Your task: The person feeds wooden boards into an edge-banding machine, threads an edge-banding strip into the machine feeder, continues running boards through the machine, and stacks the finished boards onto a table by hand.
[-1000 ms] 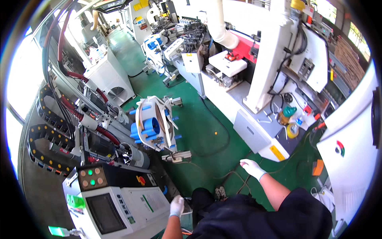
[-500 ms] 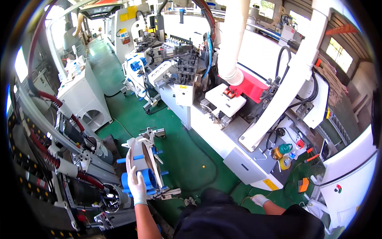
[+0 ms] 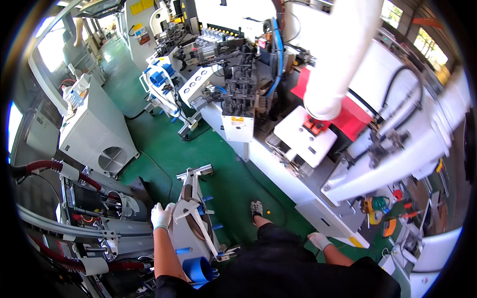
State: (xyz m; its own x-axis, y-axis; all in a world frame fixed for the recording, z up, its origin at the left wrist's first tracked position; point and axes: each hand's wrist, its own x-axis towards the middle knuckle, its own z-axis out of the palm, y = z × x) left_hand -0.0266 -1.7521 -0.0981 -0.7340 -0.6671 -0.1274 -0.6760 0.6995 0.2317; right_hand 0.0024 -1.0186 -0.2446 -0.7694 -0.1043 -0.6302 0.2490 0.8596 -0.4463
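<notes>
My left hand (image 3: 162, 217), in a white glove, is closed on the left edge of a pale wheel-like disc on a white-framed stand (image 3: 193, 233). A brown band curves along this disc. Blue rods stick out of the stand, and a blue cylinder (image 3: 198, 269) sits at its near end, beside my left forearm. Also gloved, my right hand (image 3: 319, 241) hangs low at my right side, near the white machine cabinet (image 3: 318, 218). Its fingers are loosely bent, and no held thing shows in it.
A long white machine (image 3: 278, 174) with tooling and a thick white duct (image 3: 330, 69) runs along the right. At left stand a white cooling unit (image 3: 94, 134) and red hoses (image 3: 44, 166). Another blue-and-white stand (image 3: 161, 84) is farther off. A cable crosses the green floor (image 3: 164, 134).
My left hand has gone from beside the blue cylinder to the disc's left edge. The view has shifted, the stand appears nearer, and one of my shoes now shows farther forward.
</notes>
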